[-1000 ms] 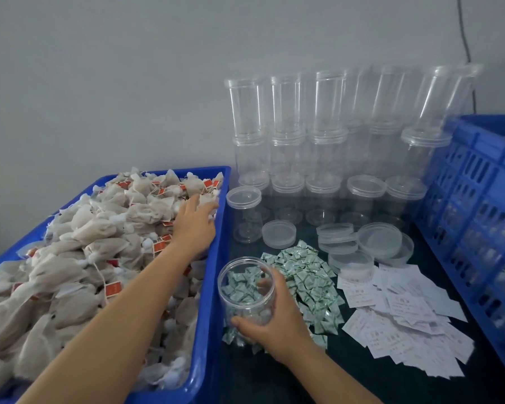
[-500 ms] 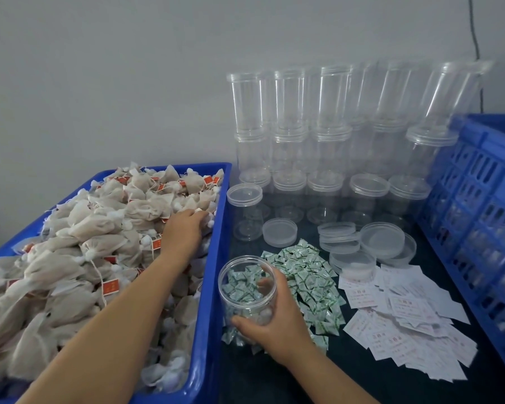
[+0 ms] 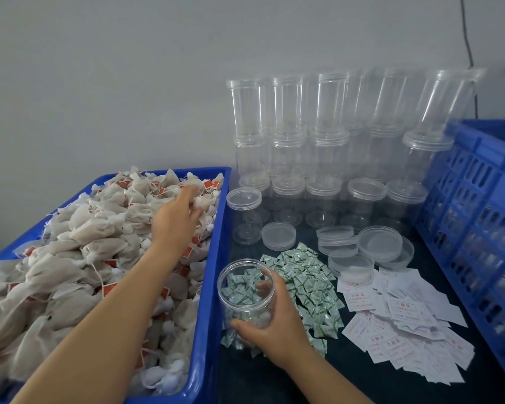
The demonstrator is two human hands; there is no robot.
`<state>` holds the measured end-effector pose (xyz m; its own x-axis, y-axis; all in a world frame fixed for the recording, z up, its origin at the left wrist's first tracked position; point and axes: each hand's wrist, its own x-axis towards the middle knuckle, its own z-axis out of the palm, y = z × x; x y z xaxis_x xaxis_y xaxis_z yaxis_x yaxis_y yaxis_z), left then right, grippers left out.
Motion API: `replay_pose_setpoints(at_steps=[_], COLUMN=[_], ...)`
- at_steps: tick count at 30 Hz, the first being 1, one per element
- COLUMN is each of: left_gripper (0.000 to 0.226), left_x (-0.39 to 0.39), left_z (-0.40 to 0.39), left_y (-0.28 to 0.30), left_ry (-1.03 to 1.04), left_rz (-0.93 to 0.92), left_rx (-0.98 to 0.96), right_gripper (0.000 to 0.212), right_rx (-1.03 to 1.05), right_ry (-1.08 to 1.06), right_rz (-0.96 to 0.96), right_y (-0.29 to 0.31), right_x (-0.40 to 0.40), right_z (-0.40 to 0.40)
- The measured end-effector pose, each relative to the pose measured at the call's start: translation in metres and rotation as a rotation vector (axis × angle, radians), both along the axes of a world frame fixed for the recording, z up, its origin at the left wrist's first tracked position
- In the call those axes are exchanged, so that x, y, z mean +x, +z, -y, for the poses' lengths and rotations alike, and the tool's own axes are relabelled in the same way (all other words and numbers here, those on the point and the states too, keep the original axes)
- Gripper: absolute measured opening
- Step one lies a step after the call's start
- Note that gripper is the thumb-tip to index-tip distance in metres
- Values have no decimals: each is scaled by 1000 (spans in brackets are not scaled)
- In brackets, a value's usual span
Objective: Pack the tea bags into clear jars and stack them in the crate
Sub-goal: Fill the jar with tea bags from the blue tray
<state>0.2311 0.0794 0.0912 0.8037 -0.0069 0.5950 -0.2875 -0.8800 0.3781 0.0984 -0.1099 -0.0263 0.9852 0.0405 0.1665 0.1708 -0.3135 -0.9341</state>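
A blue tray (image 3: 216, 258) on the left is heaped with beige tea bags (image 3: 99, 237) bearing red tags. My left hand (image 3: 174, 220) reaches over the heap near the tray's far right corner, and its fingers and thumb pinch a white tea bag (image 3: 201, 203). My right hand (image 3: 270, 322) grips an open clear jar (image 3: 244, 287), which stands upright on the dark table just right of the tray. Something white lies at the jar's bottom. The blue slotted crate (image 3: 475, 217) stands at the right edge.
Stacks of empty clear jars (image 3: 327, 126) line the wall behind. Loose clear lids (image 3: 279, 236) lie before them. A pile of green sachets (image 3: 303, 275) and scattered white paper labels (image 3: 405, 316) cover the table between jar and crate.
My left hand has risen off the heap and moved farther toward the tray's far right corner, now with a tea bag in its fingers. My right hand and the jar stay put.
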Motion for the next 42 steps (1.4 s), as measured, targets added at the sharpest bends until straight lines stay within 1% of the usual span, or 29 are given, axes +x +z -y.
replay_pose_setpoints(at_steps=[3, 6, 10, 12, 16, 19, 20, 22, 26, 29, 32, 34, 37, 42], left_gripper=[33, 28, 23, 24, 26, 24, 23, 23, 27, 28, 19, 21, 20, 18], left_x=[-5, -10, -26, -40, -69, -85, -89, -95, -99, -99, -100, -100, -98, -92], left_z=[9, 17, 26, 30, 38, 41, 42, 43, 47, 49, 54, 56, 59, 66], left_y=[14, 33, 61, 70, 76, 73, 70, 65, 50, 41, 33, 27, 29, 36], left_ry=[-49, -121, -264, -354, -524, -638, -670, -699, -679, -643, -564, -540, -555, -574], left_rz=[30, -8, -141, -220, -342, -472, -520, -583, -634, -622, -536, -494, -543, -736], left_rx=[-68, -88, -57, -36, -41, -45, -22, 94, 303, 442, 702, 818, 851, 937], right_gripper=[103, 106, 100, 97, 107, 105, 103, 98, 98, 97, 92, 91, 91, 95], right_rx=[8, 9, -14, -15, 1, 16, 21, 33, 50, 54, 69, 75, 68, 62], right_ry=[2, 7, 5, -3, 0, -1, -2, -1, 3, 4, -2, -1, 1, 19], right_rz=[-19, -34, -10, -6, -18, -16, -14, -12, -19, -24, -7, 3, 1, -7], right_y=[0, 0, 2, 3, 0, 0, 0, 1, 2, 2, 3, 4, 5, 7], right_x=[0, 0, 0, 0, 2, 3, 3, 3, 2, 2, 2, 2, 2, 0], right_z=[-1, -2, -2, -2, -2, -4, -4, -5, -6, -6, -6, -6, -6, -5])
